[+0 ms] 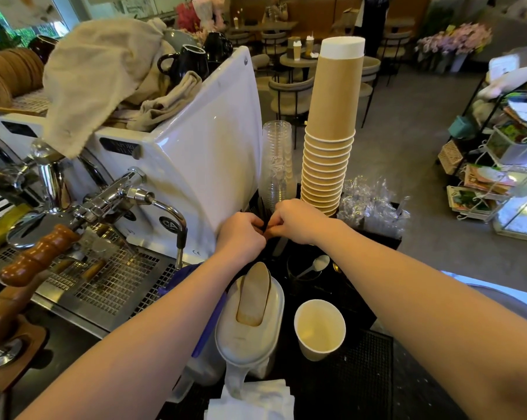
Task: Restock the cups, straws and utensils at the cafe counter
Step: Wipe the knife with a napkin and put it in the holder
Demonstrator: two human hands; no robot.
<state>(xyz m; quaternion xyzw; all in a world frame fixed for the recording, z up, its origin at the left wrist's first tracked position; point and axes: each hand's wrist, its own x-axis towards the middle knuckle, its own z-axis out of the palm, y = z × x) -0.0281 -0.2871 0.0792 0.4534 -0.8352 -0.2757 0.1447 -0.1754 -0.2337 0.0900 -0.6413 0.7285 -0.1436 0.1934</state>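
At the centre of the frame both hands meet over a thin dark item [264,226], probably a black straw or a wrapped bundle of them, though it is too small and too covered to name surely. The left hand [241,234] and the right hand [298,221] each have their fingers curled in, thumb against forefinger, pinching that dark piece from either side; neither grip is slack. The piece stands close to upright between the two grips, its long axis running up the frame toward the dark compartment of black straws [257,204] just behind the knuckles. So the slot lies directly beyond the hands, equally near to both, and I judge that a short push forward and down would seat the piece.

Behind the hands rise two stacks: one stack of clear plastic cups [276,159] and, to its right, one tall stack of brown paper cups with white rims [331,131]. Right of that lies a heap of clear-wrapped plastic utensils [368,201], too tangled to count. Nearer the viewer, on the black surface [368,359], stand one single open paper cup [319,328], one white lidded jug with a tan flap [250,325], and one white plastic spoon [313,266] in a dark holder. The white espresso machine [195,153] fills the left.
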